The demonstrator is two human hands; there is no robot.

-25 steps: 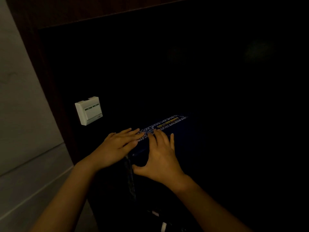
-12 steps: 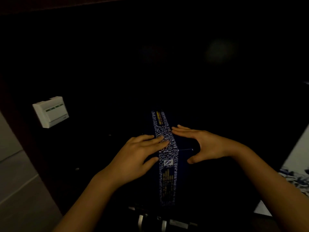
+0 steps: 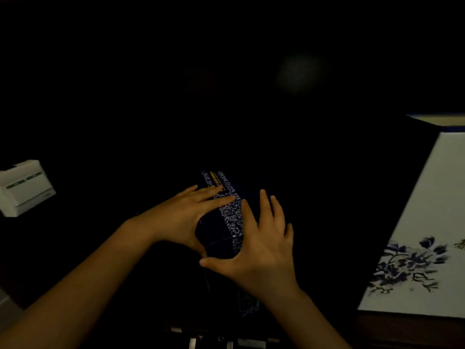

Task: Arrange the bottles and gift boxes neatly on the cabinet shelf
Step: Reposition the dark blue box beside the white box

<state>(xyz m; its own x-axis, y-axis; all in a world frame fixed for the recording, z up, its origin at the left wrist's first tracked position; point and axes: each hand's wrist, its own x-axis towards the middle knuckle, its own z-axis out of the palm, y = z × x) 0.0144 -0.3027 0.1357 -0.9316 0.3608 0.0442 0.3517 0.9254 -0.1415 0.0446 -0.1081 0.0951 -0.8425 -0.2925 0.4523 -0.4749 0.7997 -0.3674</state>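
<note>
A dark blue gift box (image 3: 232, 215) with a white floral band and yellow lettering lies in the dark cabinet, angled from far left to near right. My left hand (image 3: 180, 219) lies flat against its left side, fingers stretched over the band. On the near right part of the box rests my right hand (image 3: 263, 248), fingers spread and thumb pointing left. Both hands press on the box, and the thumbs nearly meet at its near end. No bottles can be made out in the darkness.
A tall white gift box (image 3: 422, 222) painted with blue flowers stands at the right edge. A white wall switch unit (image 3: 25, 187) juts out at the left. Metal fittings (image 3: 226, 342) glint at the bottom. The cabinet interior is almost black.
The blue box has been turned between my hands, from crosswise to lengthwise to angled. My right hand moved from the box's far right side onto its near end. The view swung right, revealing the white box.
</note>
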